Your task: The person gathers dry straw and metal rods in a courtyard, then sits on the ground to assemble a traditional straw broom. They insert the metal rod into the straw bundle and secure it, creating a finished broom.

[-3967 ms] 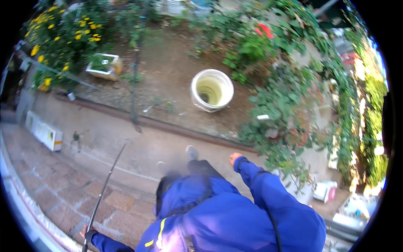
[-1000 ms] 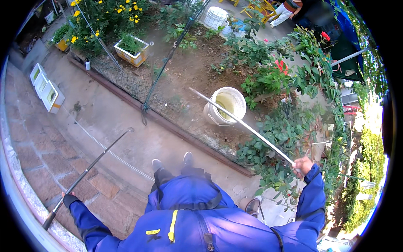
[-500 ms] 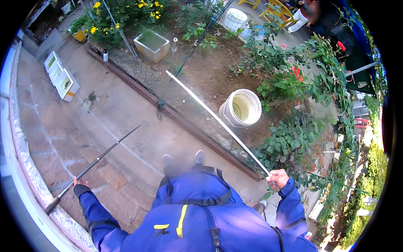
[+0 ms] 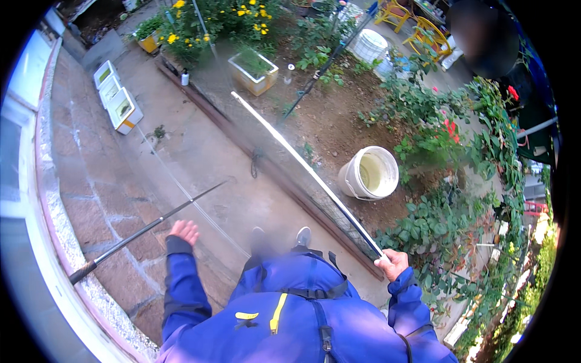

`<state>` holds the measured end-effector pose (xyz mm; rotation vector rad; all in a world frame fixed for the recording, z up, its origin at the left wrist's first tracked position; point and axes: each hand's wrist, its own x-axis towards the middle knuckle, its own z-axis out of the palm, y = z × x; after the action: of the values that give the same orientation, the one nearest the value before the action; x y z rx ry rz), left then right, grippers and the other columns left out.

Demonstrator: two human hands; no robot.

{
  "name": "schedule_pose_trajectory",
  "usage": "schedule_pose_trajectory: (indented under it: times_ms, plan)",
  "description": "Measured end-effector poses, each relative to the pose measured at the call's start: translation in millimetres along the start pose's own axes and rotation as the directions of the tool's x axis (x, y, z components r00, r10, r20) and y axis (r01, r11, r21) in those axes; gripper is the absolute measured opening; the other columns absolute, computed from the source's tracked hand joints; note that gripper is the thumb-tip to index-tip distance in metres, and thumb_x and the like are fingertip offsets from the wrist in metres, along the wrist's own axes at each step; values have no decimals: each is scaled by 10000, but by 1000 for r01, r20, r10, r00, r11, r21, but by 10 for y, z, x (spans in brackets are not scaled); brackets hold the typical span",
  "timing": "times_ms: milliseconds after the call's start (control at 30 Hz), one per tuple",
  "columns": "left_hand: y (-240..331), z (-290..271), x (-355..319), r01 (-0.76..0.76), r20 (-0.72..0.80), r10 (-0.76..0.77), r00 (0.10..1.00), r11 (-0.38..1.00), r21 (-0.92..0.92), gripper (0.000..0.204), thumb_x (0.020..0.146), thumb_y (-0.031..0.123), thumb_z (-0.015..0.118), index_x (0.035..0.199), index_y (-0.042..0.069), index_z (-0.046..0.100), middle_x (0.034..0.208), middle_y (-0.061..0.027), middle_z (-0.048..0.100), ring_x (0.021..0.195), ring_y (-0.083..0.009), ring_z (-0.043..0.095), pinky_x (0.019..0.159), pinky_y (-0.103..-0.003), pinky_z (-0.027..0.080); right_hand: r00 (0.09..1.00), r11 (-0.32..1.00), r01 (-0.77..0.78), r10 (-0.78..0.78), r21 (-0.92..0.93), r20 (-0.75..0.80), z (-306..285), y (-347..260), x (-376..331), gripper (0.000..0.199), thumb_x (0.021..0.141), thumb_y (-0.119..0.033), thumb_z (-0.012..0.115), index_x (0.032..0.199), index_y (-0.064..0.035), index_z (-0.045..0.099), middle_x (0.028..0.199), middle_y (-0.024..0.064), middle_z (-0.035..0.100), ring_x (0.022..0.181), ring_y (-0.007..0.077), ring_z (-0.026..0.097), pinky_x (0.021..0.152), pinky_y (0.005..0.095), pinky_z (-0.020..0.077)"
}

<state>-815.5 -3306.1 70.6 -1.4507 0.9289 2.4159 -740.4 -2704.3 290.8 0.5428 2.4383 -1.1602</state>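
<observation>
1. Brown soil (image 4: 339, 109) makes up the garden bed near the top and middle of the view.
2. Green bushes (image 4: 423, 227) grow on the right, with some red flowers (image 4: 451, 130) above.
3. One long white pole (image 4: 302, 163) slants up and left from the right hand (image 4: 394, 265), passing to the left of the bucket (image 4: 351, 178).
4. A thin dark rod (image 4: 127, 242) slants on the left side. Its thick end is by the pale ledge (image 4: 100, 302), and its thin tip points up and right.
5. Three white boxes (image 4: 134, 118) stand in a row, up on the left.
6. That bucket is white and sits on the soil.
7. The right hand is closed tight around the near end of the pole.
8. The left hand (image 4: 184, 231) is open, fingers apart, just beside the dark rod.
</observation>
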Motion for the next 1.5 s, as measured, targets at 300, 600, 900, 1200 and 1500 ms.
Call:
schedule_pose_trajectory:
  times_ms: [300,600,900,1200,1500]
  plan:
    - [-757,2236,-65,18,610,-56,790,998,68,550,887,395,490,1333,107,346,1330,-146,414,1142,-304,469,861,-464,443,976,982,182,-187,-53,-108,233,12,-57,240,606,-140,671,779,16,613,588,78,544,524,135,489,526,276,418]
    - [-679,2778,-347,5,618,77,783,992,-129,373,911,259,472,1217,47,450,1169,-151,544,1078,-325,529,910,-480,431,959,973,203,-220,-105,-180,232,80,-83,290,560,-145,691,797,5,618,601,86,566,547,160,525,542,294,430]
    - [-571,2840,-167,-11,445,75,892,990,-144,330,893,288,523,1159,92,514,1101,-110,584,1025,-286,564,871,-460,459,992,991,117,-120,72,45,81,306,54,222,638,-148,656,804,-7,618,568,63,532,521,127,500,506,270,409]
    - [-462,2637,212,-5,411,59,910,991,-130,234,853,316,584,1017,151,601,999,-8,643,950,-209,608,783,-470,496,957,915,274,-290,-295,-8,-77,267,155,328,701,-320,607,779,-1,597,664,192,568,615,342,558,567,383,426]
    - [-341,2651,166,-121,282,144,949,988,-100,295,892,284,527,1091,66,530,1030,-69,578,979,-253,560,850,-443,456,970,930,241,-243,-277,28,-239,306,130,412,752,-385,612,643,0,512,562,214,487,525,369,504,505,413,389]
